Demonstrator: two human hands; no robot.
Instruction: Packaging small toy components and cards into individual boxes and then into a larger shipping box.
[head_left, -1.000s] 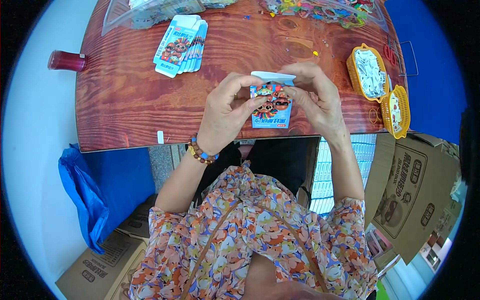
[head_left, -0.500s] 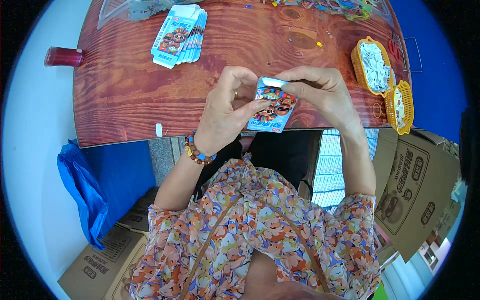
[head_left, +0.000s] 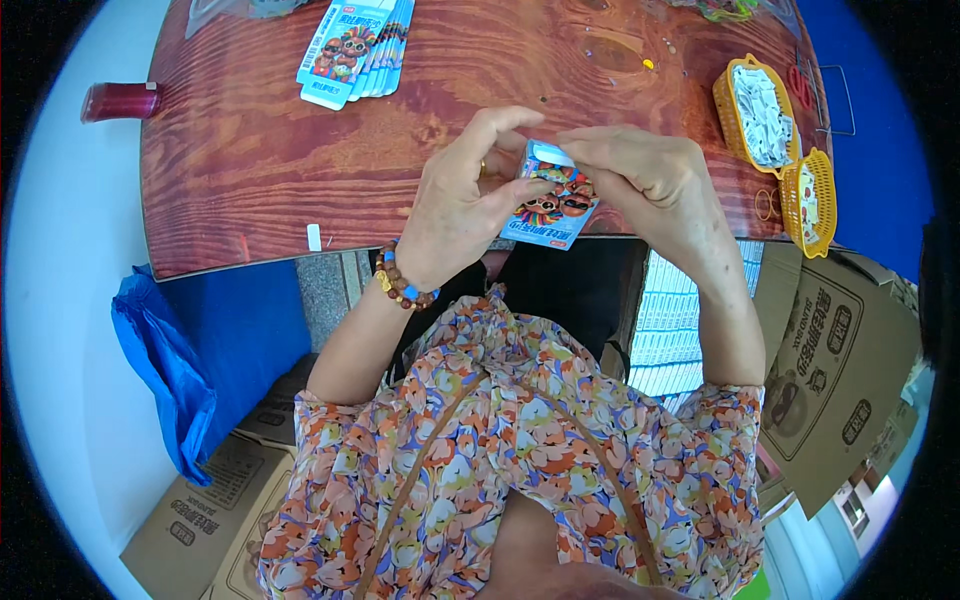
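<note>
Small blue printed carton [head_left: 553,203], tilted with open top flap toward the table [head_left: 250,170], pinched between left hand [head_left: 462,205] and right hand [head_left: 645,180], both gripping it

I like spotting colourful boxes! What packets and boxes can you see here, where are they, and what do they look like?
Small carton: held between left hand and right hand, light blue with cartoon faces.
Stack of flat cartons: far left of the wooden table, fanned, same blue design.
Cardboard boxes: on the floor at right, brown with dark print.
Yellow baskets: table's right edge, holding small white packets.
</note>
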